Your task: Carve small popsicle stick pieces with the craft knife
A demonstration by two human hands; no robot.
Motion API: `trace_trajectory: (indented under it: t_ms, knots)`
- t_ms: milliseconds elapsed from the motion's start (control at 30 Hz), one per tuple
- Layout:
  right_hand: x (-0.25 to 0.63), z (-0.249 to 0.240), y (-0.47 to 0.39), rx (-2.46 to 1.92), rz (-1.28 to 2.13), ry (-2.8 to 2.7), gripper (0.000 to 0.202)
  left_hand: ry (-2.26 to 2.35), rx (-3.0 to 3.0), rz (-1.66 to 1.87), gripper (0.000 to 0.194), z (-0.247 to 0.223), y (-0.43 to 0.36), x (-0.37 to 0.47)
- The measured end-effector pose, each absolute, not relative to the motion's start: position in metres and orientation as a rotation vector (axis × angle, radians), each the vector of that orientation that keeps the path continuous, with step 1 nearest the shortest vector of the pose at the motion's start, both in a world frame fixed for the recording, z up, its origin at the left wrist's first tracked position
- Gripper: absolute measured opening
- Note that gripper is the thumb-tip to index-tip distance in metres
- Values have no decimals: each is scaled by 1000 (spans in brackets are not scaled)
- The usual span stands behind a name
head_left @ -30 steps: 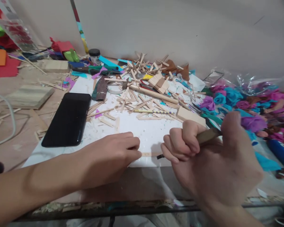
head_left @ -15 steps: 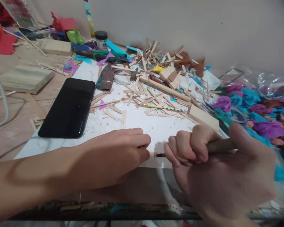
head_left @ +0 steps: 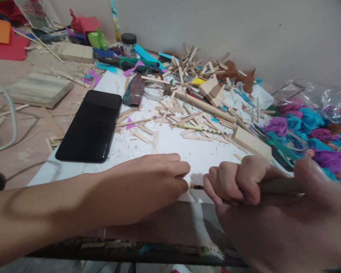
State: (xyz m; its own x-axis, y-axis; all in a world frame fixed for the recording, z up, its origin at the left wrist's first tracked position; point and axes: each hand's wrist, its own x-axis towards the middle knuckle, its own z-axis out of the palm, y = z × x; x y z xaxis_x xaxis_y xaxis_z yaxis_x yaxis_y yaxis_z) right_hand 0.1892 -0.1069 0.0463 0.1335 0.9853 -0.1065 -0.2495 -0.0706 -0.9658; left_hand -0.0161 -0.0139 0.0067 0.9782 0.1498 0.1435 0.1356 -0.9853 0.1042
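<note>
Above the paper's front edge, my left hand is closed, its thumb and fingers pinching a small sliver of pale wood. Only the sliver's tip shows past the fingertips. My right hand wraps round a wooden-handled carving tool, palm turned up and thumb lying over the handle. From its little-finger side pokes the tool's narrow dark blade, pointing left and right up against the wood tip. Whether the blade bites into the wood, I cannot tell. The rest of the blade is hidden in the fist.
Left of the white paper lies a black phone. Craft sticks lie heaped behind the hands, with a wooden block at right. Colourful paper flowers crowd the right. The table's front edge runs below my hands.
The view has swung slightly left, so everything sits farther right. The blade tip has come a little closer to my left fingertips. My right hand has dipped slightly; both grips are unchanged.
</note>
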Motion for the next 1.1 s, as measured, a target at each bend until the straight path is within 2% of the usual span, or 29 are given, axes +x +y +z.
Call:
trace_trajectory:
  t_ms: [133,300,367,400,433,467,500,567,633,867,967,1100]
  knots:
    - [185,47,-113,-1204,1233,-1016,53,128,2789,241,17,5,-7,-13]
    - [182,43,-115,-1193,1164,-1133,57,238,2500,436,21,15,-6,-17]
    - [183,39,-116,-1191,1109,-1179,52,259,2391,645,25,32,-11,-16]
    - [184,36,-117,-1192,1066,-1172,39,273,2334,769,24,42,-14,-14]
    - [185,34,-117,-1190,1044,-1177,31,280,2279,867,20,51,-18,-12]
    - [185,32,-117,-1185,1032,-1188,32,282,2227,900,14,60,-21,-8]
    - [186,30,-117,-1179,1021,-1194,40,295,2183,889,7,66,-25,-3]
    - [188,26,-116,-1167,1019,-1205,55,298,2112,772,16,74,-29,9]
    - [190,24,-115,-1168,1026,-1211,59,323,2020,622,13,73,-29,20]
    - [224,37,-95,-1314,939,-1469,56,220,2017,600,16,53,-18,29]
    - [265,51,-51,-1489,702,-1605,39,222,2020,630,20,49,-19,26]
    - [309,57,13,-1852,341,-1779,38,193,2023,663,22,44,-19,27]
